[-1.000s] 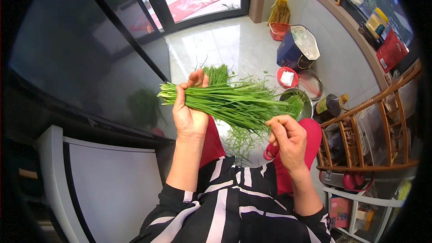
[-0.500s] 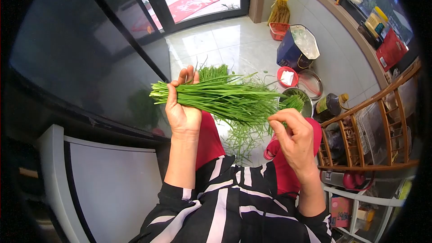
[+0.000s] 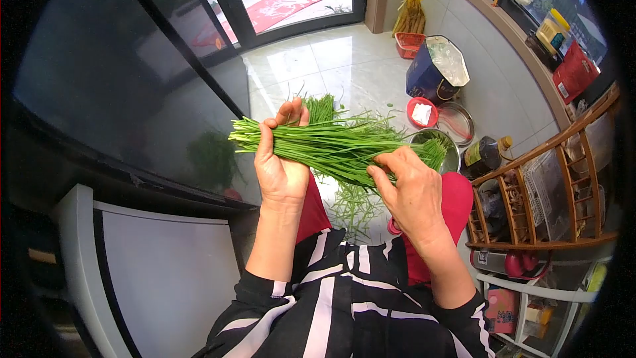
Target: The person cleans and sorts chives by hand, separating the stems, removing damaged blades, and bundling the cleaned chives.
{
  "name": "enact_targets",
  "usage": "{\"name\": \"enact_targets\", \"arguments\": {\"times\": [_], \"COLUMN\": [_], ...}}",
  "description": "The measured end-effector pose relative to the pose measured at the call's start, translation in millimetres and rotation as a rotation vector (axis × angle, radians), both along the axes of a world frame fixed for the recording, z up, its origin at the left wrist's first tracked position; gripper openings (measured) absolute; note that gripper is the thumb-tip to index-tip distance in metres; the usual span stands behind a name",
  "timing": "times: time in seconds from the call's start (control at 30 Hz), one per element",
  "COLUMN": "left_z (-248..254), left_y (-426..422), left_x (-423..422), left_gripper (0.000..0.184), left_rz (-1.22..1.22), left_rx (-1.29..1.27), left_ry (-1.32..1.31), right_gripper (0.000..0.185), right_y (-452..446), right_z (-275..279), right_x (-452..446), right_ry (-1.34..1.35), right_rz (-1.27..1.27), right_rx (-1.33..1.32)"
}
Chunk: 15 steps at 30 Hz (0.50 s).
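A thick bunch of green chives [image 3: 331, 144] lies across my left palm, its pale cut ends pointing left and its leaf tips to the right. My left hand [image 3: 281, 162] supports the bunch near the cut ends, with the thumb over it and the other fingers behind. At the leafy side, my right hand [image 3: 412, 189] pinches at the lower edge of the bunch with thumb and forefinger. Beneath the hands, loose chive scraps [image 3: 354, 209] are strewn over the floor. Another pile of chives [image 3: 319, 109] lies beyond the bunch.
A metal basin [image 3: 452, 159] stands behind the leaf tips, beside a red bowl [image 3: 422, 113] and a dark bottle [image 3: 483, 157]. Farther back is a blue box [image 3: 424, 78] lined with plastic. A wooden rack [image 3: 563, 185] borders the right side; a white cabinet [image 3: 169, 278] stands left.
My right hand has moved left from the leaf tips and is now against the bunch's lower edge. My left hand and the chives have shifted slightly right.
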<state>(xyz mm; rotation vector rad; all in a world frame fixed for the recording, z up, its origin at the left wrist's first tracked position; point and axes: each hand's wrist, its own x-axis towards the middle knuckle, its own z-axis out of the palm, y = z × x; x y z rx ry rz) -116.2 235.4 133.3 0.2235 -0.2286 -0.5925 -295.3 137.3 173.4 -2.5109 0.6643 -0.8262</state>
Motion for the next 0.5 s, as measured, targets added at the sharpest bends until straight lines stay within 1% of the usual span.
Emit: {"name": "enact_targets", "arguments": {"times": [0.13, 0.2, 0.23, 0.3, 0.43, 0.5], "left_z": [-1, -1, -1, -1, -8, -14], "left_y": [0, 0, 0, 0, -1, -2], "left_x": [0, -1, -1, -1, 3, 4], "left_gripper": [0.021, 0.02, 0.02, 0.022, 0.024, 0.027], "left_rz": [0.002, -0.003, -0.003, 0.004, 0.004, 0.026], "left_rx": [0.003, 0.003, 0.003, 0.005, 0.008, 0.052], "left_ry": [0.0, 0.003, 0.003, -0.005, 0.033, 0.107], "right_gripper": [0.013, 0.013, 0.013, 0.012, 0.01, 0.01], "right_y": [-2, -3, -3, -3, -1, 0], "right_z": [-2, 0, 0, 2, -5, -9], "right_x": [1, 2, 3, 4, 5, 7], "right_ry": [0.003, 0.067, 0.068, 0.084, 0.002, -0.08], "right_rz": [0.018, 0.019, 0.019, 0.027, 0.038, 0.059], "right_rx": [0.044, 0.177, 0.177, 0.279, 0.269, 0.227]}}
